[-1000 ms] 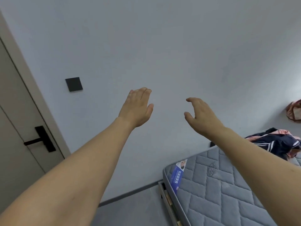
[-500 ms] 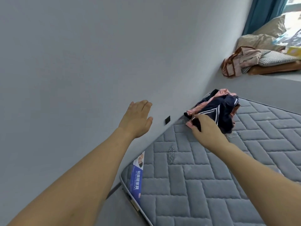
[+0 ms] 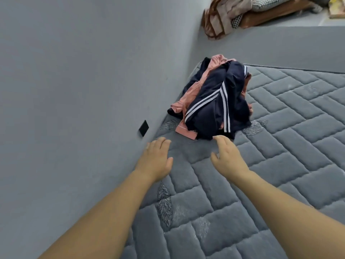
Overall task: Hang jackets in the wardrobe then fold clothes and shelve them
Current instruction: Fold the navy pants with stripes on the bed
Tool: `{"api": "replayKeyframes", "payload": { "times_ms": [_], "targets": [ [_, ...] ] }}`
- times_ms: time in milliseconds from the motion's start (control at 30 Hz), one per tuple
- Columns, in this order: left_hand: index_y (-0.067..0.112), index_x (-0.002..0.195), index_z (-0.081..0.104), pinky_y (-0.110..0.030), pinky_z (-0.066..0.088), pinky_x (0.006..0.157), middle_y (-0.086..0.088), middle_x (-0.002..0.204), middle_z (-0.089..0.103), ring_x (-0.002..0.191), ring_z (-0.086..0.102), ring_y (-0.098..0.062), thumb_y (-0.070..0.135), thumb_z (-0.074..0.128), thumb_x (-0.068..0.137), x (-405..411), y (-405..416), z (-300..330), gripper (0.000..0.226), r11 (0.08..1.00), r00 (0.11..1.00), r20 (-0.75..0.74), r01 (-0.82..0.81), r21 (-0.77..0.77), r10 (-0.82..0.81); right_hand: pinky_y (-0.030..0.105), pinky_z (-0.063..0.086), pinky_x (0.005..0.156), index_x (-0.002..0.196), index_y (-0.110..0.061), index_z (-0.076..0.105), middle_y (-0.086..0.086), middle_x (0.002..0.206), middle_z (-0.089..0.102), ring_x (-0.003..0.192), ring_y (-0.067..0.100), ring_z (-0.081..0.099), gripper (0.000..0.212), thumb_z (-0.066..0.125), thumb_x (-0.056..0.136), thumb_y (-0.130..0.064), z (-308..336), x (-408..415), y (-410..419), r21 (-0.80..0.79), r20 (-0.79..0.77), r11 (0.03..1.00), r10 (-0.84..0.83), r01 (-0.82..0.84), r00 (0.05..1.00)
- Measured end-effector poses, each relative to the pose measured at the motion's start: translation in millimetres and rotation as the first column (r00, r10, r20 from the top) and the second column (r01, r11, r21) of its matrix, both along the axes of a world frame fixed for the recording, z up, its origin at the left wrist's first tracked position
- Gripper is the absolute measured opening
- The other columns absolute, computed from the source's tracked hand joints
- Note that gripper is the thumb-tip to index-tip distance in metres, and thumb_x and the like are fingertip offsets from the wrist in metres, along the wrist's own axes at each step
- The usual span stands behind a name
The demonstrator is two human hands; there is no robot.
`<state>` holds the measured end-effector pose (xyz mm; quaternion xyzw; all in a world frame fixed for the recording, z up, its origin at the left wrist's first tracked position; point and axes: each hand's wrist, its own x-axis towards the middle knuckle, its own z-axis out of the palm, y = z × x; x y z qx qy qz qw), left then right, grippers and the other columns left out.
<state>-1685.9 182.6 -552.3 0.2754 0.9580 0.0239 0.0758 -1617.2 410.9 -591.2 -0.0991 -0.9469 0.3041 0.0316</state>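
Note:
A crumpled pile lies on the grey quilted mattress [image 3: 280, 165] against the wall: a navy garment with white stripes [image 3: 214, 107] tangled with a pink garment [image 3: 186, 98]. My left hand [image 3: 156, 161] stretches forward with straight fingers, just short of the pile and close to the wall. My right hand [image 3: 227, 156] reaches out beside it, fingers relaxed, its fingertips near the pile's front edge. Neither hand holds anything.
A grey wall [image 3: 74, 90] runs along the left with a black socket plate [image 3: 143, 128] low down. Behind the mattress is a grey ledge [image 3: 280, 43] carrying brown and beige clothes [image 3: 224, 15] and a checked pillow [image 3: 268, 4].
The view has swung from the door and wall down onto the mattress. Both hands have dropped from in front of the wall toward the clothes pile, which is now closer.

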Motion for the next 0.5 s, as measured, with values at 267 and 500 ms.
{"api": "replayKeyframes", "payload": {
  "times_ms": [267,500],
  "targets": [
    [0.026,0.155,0.006,-0.05,0.007,0.121,-0.011,0.162,-0.005,0.15,-0.004,-0.03,0.031,0.056,0.091,-150.7,135.3,-153.8,0.082,0.976,0.998,0.028,0.049,0.21,-0.056,0.052,0.025,0.112,0.151,-0.014,0.031,0.018,0.156,0.024,0.139,0.035,0.03,0.076,0.069,0.086,-0.03,-158.0,-129.2,90.9,0.113,-0.124,0.957,-0.254,0.268,0.959],
    [0.032,0.137,0.034,-0.047,0.033,0.109,-0.012,0.133,0.025,0.122,0.038,-0.038,0.043,0.061,0.091,-177.1,167.1,-284.6,0.055,0.926,0.924,-0.381,0.108,0.362,0.041,0.053,0.022,0.116,0.153,-0.019,0.027,0.011,0.155,0.033,0.145,0.035,0.023,0.064,0.049,0.096,-0.039,-251.1,-160.2,120.1,0.292,-0.173,0.903,-0.274,0.315,0.946]
  ]
}}
